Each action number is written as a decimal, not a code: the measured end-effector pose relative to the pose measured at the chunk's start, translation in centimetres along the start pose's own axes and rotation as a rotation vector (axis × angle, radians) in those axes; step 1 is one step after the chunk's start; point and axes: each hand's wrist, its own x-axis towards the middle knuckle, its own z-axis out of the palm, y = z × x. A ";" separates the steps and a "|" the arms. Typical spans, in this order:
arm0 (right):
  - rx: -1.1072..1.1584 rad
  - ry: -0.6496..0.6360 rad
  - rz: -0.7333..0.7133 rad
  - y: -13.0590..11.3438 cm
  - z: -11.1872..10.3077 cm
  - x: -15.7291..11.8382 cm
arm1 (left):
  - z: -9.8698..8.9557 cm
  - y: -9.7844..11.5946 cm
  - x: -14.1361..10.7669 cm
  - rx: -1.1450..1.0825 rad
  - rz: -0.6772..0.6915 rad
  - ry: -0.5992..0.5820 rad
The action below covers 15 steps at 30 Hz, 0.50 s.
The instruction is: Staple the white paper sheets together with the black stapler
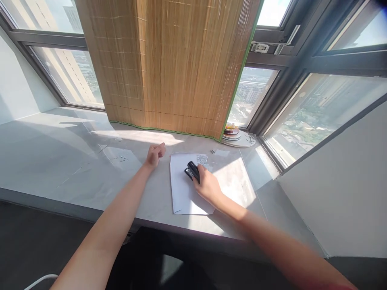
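Note:
A black stapler (192,170) is in the grip of my right hand (208,184), its jaws pointing left above white sheets of paper (183,193). The sheets lie on the pale stone sill, partly covered by that hand and its shadow. A small printed piece (202,160) shows at their top right. Left of the paper, my left hand (155,155) is closed near the sill, its thumb and fingers pressed together. Whatever those fingers might hold is too small to make out.
A bamboo blind (175,68) hangs behind the paper, in front of the windows. Stacked plates (232,134) stand on a round board (246,139) at the back right. Small dark pieces (212,152) lie behind the paper. The sill's front edge (187,230) runs below.

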 end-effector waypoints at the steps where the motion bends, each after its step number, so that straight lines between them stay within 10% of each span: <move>1: -0.011 0.023 0.016 0.9 -0.6 -1.1 | 0.1 0.0 0.0 0.000 0.004 -0.014; 6: 0.092 0.096 0.037 5.1 -4.6 -2.8 | 0.2 0.1 0.0 -0.052 -0.033 0.017; 11: 0.041 0.329 -0.027 9.0 -5.7 3.7 | -0.6 1.6 0.4 -0.276 -0.080 0.108; 15: -0.165 0.017 0.074 9.9 -1.9 8.4 | -1.6 2.9 0.1 -0.416 -0.121 0.132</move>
